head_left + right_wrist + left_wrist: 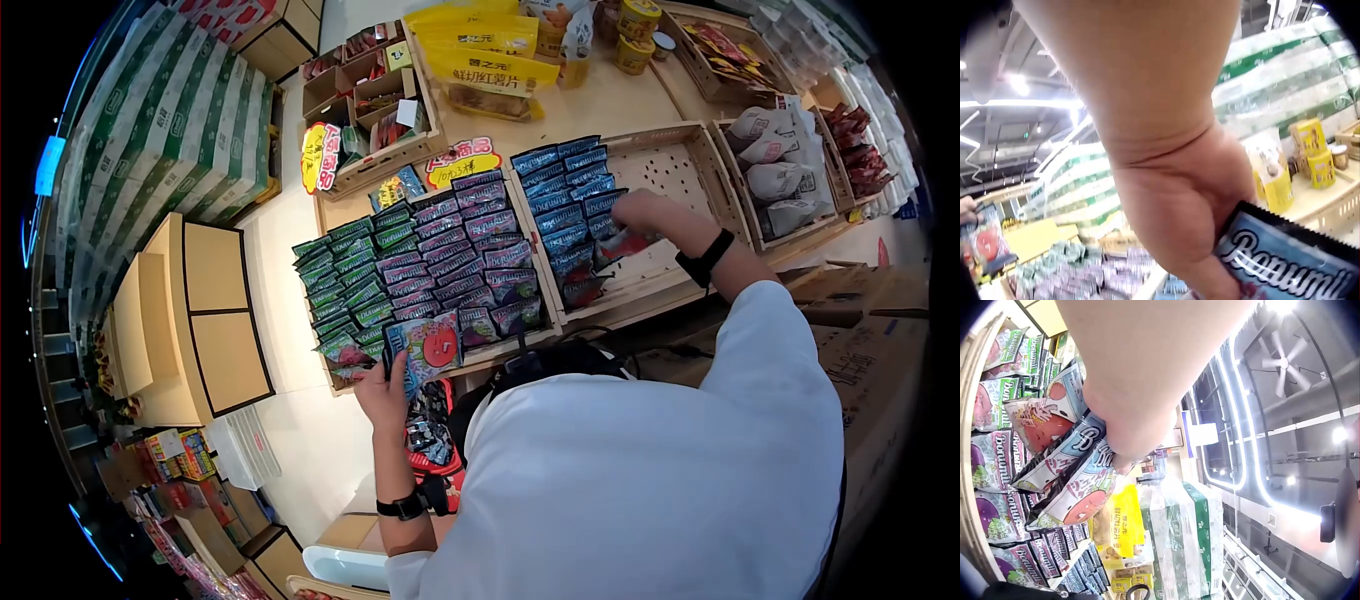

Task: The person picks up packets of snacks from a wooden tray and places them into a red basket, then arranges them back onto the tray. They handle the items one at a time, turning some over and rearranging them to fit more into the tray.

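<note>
In the head view, my left hand (383,393) grips blue snack packets (430,345) with a red round character, above the near edge of a wooden tray filled with green and purple packets (456,268). The left wrist view shows several held packets (1085,497) fanned below the hand (1132,428). My right hand (645,213) holds a packet (622,246) over the right tray, beside rows of blue packets (562,190). Seen from the right wrist, that hand (1175,206) pinches a blue packet (1294,259) with a black edge; its fingertips are mostly hidden.
Yellow snack bags (490,65) and yellow tubs (636,38) stand behind the trays. A box with compartments (372,95) is at the back left, a crate of pale bags (780,170) at the right. Stacked green-and-white cartons (170,120) rise at the left.
</note>
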A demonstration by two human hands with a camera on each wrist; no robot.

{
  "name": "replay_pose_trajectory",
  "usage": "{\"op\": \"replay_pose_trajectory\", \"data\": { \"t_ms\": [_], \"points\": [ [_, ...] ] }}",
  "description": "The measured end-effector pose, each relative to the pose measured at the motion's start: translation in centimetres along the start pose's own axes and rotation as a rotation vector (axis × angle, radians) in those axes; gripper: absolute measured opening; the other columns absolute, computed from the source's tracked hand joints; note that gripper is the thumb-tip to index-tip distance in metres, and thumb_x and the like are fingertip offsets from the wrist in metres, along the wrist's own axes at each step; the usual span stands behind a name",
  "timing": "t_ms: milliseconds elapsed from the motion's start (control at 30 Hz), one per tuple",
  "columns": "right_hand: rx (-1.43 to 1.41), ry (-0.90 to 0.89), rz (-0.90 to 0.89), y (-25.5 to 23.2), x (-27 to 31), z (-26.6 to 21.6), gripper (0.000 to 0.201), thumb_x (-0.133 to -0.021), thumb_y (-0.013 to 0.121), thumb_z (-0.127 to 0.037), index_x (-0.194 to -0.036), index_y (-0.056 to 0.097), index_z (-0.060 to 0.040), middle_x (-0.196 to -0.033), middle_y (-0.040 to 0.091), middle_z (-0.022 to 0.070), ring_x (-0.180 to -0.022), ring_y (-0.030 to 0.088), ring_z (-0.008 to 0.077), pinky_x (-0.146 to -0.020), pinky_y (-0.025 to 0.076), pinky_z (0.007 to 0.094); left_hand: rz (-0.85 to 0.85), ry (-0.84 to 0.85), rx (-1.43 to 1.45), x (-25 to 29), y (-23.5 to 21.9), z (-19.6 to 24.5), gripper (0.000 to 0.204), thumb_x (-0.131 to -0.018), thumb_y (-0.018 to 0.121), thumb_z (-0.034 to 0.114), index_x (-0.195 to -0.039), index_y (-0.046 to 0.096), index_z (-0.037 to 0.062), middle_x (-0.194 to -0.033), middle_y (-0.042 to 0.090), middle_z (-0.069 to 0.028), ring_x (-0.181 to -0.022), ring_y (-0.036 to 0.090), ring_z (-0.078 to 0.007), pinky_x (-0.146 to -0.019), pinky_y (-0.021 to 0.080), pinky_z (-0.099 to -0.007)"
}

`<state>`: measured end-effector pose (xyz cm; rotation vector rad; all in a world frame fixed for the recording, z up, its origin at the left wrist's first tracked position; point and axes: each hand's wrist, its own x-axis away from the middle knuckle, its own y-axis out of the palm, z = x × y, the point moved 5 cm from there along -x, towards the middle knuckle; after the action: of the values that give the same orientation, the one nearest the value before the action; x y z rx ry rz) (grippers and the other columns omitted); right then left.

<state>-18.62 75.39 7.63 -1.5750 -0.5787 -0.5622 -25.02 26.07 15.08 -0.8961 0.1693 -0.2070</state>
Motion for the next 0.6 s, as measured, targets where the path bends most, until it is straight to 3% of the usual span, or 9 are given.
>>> {"op": "replay_pose_trajectory", "data": {
  "t_ms": [33, 100, 200, 300, 333, 433, 467, 533, 600],
  "points": [
    [0.094, 0.009, -0.074, 2.6, -0.8, -0.3, 0.019, -0.071, 0.066, -0.009, -0.09, 0.069, -0.0083, -0.093, 0.067, 0.0124, -0.088, 0.064, 0.0298, -0.074, 0.05, 0.0393, 0.002, 0.033, -0.066, 0.1, -0.1, -0.5, 0.028, -0.083, 0.068, 0.027, -0.075, 0.066, 0.0009, -0.05, 0.053, -0.0123, -0.041, 0.048, -0.0218, -0.044, 0.036, -0.0327],
    [0.189, 0.017, -0.147, 7.1, -3.0, -0.5, 0.018, -0.07, 0.065, -0.008, -0.087, 0.07, -0.0098, -0.093, 0.067, 0.0112, -0.088, 0.064, 0.0296, -0.073, 0.05, 0.0405, 0.001, 0.024, -0.061, 0.4, -0.5, -0.2, 0.027, -0.083, 0.069, 0.027, -0.075, 0.066, 0.0011, -0.05, 0.053, -0.0117, -0.04, 0.047, -0.0201, -0.044, 0.036, -0.0323],
    [0.191, -0.075, -0.036, 9.1, -4.5, -1.9, 0.021, -0.069, 0.064, -0.009, -0.09, 0.069, -0.0116, -0.093, 0.067, 0.0102, -0.089, 0.063, 0.0312, -0.075, 0.049, 0.0414, 0.027, 0.004, -0.012, 0.9, -0.8, 0.3, 0.026, -0.083, 0.069, 0.026, -0.076, 0.067, 0.0018, -0.05, 0.053, -0.0106, -0.04, 0.046, -0.0167, -0.044, 0.036, -0.0313],
    [0.012, -0.199, 0.295, 6.6, -3.5, -2.4, 0.023, -0.076, 0.058, -0.006, -0.097, 0.065, -0.0109, -0.095, 0.066, 0.0093, -0.094, 0.062, 0.0287, -0.078, 0.049, 0.0403, 0.046, -0.006, 0.015, 1.2, -1.0, -0.5, 0.024, -0.083, 0.069, 0.026, -0.078, 0.068, 0.0025, -0.05, 0.053, -0.0096, -0.041, 0.045, -0.014, -0.044, 0.036, -0.0302],
    [0.011, -0.201, 0.293, 7.2, -3.6, -1.4, 0.023, -0.076, 0.058, -0.006, -0.097, 0.065, -0.0109, -0.095, 0.066, 0.0093, -0.094, 0.062, 0.0287, -0.078, 0.049, 0.0403, 0.033, -0.011, -0.002, 1.4, -0.9, -0.9, 0.023, -0.083, 0.069, 0.025, -0.079, 0.069, 0.0027, -0.05, 0.053, -0.0092, -0.041, 0.044, -0.0128, -0.044, 0.036, -0.0297],
    [-0.467, 0.132, 0.619, 6.0, -2.2, 2.9, 0.029, -0.07, 0.061, -0.006, -0.098, 0.062, -0.0089, -0.098, 0.062, 0.0141, -0.097, 0.057, 0.0337, -0.084, 0.046, 0.0425, 0.016, -0.05, -0.02, 1.5, -1.0, -0.4, 0.023, -0.083, 0.069, 0.026, -0.08, 0.069, 0.0024, -0.049, 0.053, -0.0094, -0.041, 0.044, -0.0133, -0.044, 0.036, -0.0298],
    [-0.465, 0.133, 0.619, 6.7, -2.2, 3.6, 0.029, -0.07, 0.061, -0.006, -0.098, 0.062, -0.0089, -0.098, 0.062, 0.0141, -0.097, 0.057, 0.0337, -0.084, 0.046, 0.0425, 0.016, -0.05, -0.018, 1.5, -0.9, -0.5, 0.023, -0.083, 0.069, 0.026, -0.08, 0.069, 0.0024, -0.049, 0.053, -0.0094, -0.041, 0.044, -0.0133, -0.044, 0.036, -0.0298],
    [-0.36, 0.319, 0.439, 9.7, -2.6, 5.8, 0.031, -0.071, 0.064, -0.01, -0.102, 0.06, -0.0074, -0.101, 0.06, 0.0144, -0.101, 0.055, 0.0331, -0.087, 0.046, 0.0412, 0.026, -0.051, -0.008, 1.5, -0.8, -0.8, 0.024, -0.084, 0.068, 0.026, -0.079, 0.069, 0.0023, -0.049, 0.053, -0.0095, -0.041, 0.044, -0.013, -0.044, 0.036, -0.0299],
    [-0.416, 0.307, 0.406, 11.1, -2.4, 5.1, 0.034, -0.07, 0.067, -0.01, -0.103, 0.059, -0.0062, -0.1, 0.059, 0.014, -0.101, 0.054, 0.0326, -0.087, 0.046, 0.0407, 0.024, -0.049, -0.003, 1.3, -0.8, -0.5, 0.024, -0.084, 0.068, 0.026, -0.079, 0.069, 0.0024, -0.049, 0.053, -0.0096, -0.041, 0.044, -0.0131, -0.044, 0.036, -0.03]
  ]
}}
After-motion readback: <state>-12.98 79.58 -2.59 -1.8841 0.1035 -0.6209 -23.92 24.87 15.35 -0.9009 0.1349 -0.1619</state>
